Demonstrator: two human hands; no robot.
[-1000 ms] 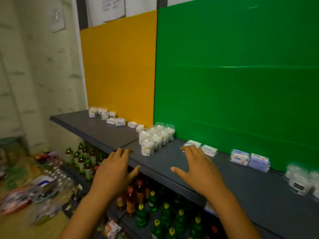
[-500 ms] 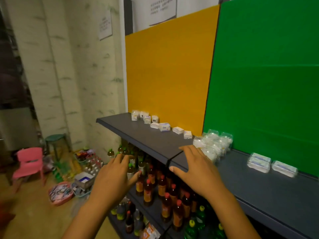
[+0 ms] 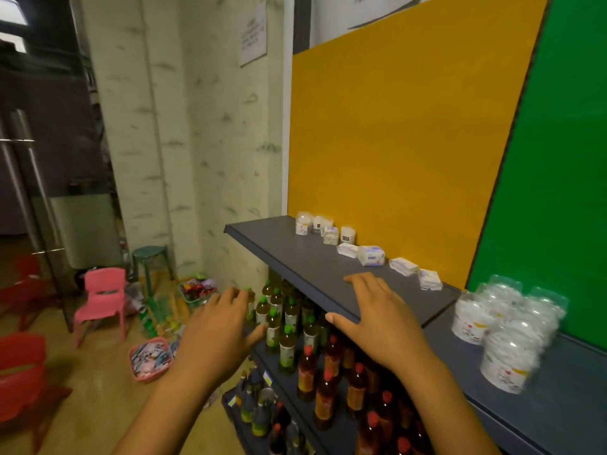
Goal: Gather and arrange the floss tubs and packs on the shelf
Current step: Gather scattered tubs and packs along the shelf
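- Floss tubs (image 3: 331, 229) and flat floss packs (image 3: 371, 255) lie strung out along the back of the grey shelf (image 3: 295, 257), centre-right of the frame, against the yellow panel.
- A gathered cluster of clear tubs (image 3: 505, 326) stands at right, before the green panel.
- Right hand (image 3: 377, 310) hovers over the shelf's front edge, fingers spread, holding nothing.
- Left hand (image 3: 220, 330) hangs off the shelf, above the bottles (image 3: 289, 336), likewise wide and empty.
- Judged step: reaching for the scattered row. Next likely calls for extending to the nearest packs and sliding them toward the cluster.

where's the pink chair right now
In the head view the pink chair stands on the floor at left, beside the green stool.
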